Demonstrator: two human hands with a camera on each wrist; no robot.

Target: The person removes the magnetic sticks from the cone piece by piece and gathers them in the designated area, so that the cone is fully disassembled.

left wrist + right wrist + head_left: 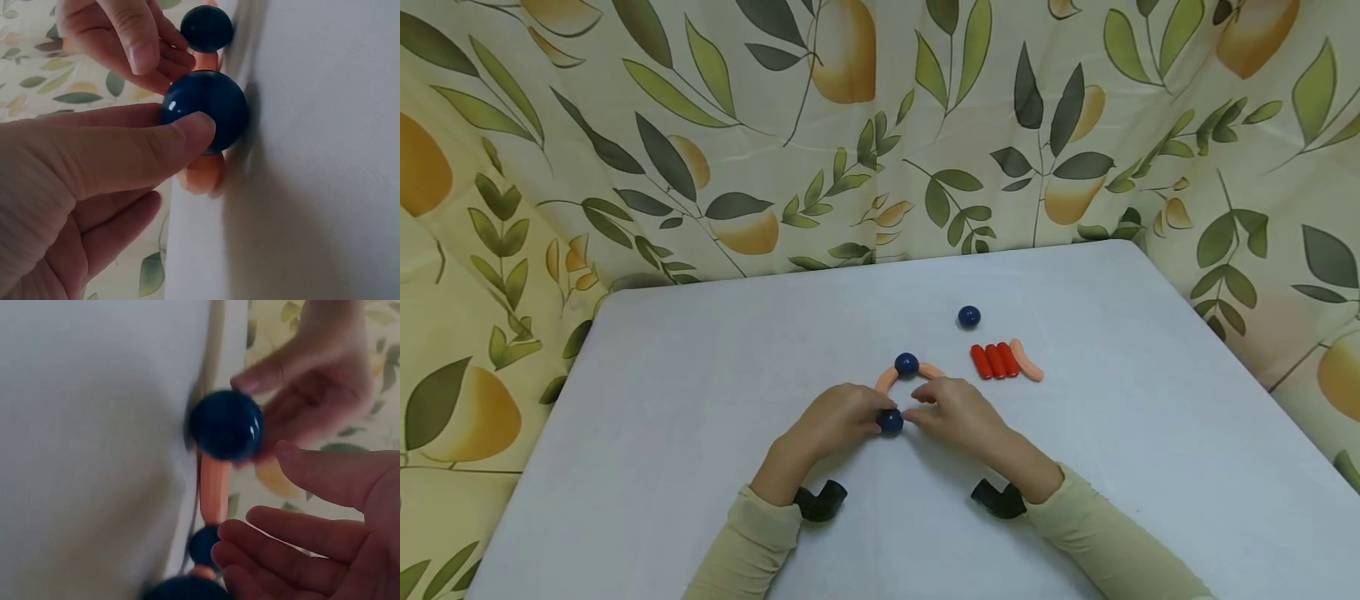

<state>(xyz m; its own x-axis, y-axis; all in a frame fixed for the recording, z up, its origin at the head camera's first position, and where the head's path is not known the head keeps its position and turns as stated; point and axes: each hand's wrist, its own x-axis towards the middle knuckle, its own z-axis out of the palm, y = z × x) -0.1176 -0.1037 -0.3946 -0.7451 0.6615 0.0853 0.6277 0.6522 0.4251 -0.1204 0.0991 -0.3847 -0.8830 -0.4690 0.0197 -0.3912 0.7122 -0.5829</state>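
Your left hand [848,411] pinches the near blue ball [891,422], the thumb bent against its glossy side and a finger opposite, over the white-covered table [700,383]. Your right hand [958,414] comes in from the other side with nothing in its grip: thumb and index finger stand apart, the other fingers loosely extended, and the tips lie just beside that ball; whether any of them touches it, you cannot tell from here. Beyond your hands, the middle blue ball [907,365] sits at the top of an arch, between the left peach curved rod [887,380] and the right peach curved rod [929,370], which slope down from it toward you. Your fingers cover the lower ends of both rods, so how they meet the ball you are pinching is hidden in the head view. Off to the right, three red cylinders [995,361] lie side by side in a row, with a spare peach curved rod [1026,361] slanting next to the rightmost one. The far blue ball [969,317] rests alone behind that row. Past the table's far edge hangs a cream curtain [880,183] printed with leaves and orange fruit.
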